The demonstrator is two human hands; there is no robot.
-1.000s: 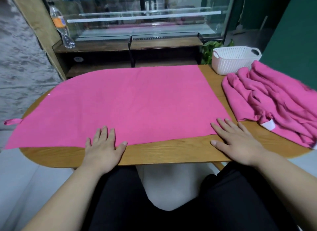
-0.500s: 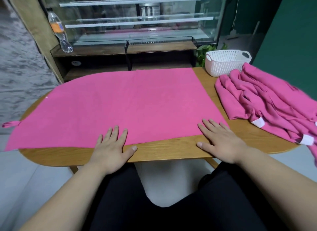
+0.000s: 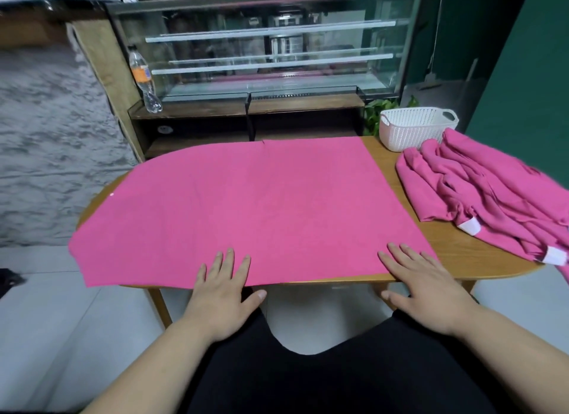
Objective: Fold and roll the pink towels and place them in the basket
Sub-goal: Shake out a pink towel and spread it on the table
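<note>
Pink towel (image 3: 252, 210) lies spread under our flat left hand (image 3: 220, 293) and right hand (image 3: 423, 286), fingers straight, gripping nothing; next we pinch its near edge to fold.

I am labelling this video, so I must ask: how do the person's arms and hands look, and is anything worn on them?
The left hand and the right hand are bare: no gloves, rings or watch show. The left forearm and right forearm are bare too, with no sleeve in view. The fingernails look short and unpainted.
</note>
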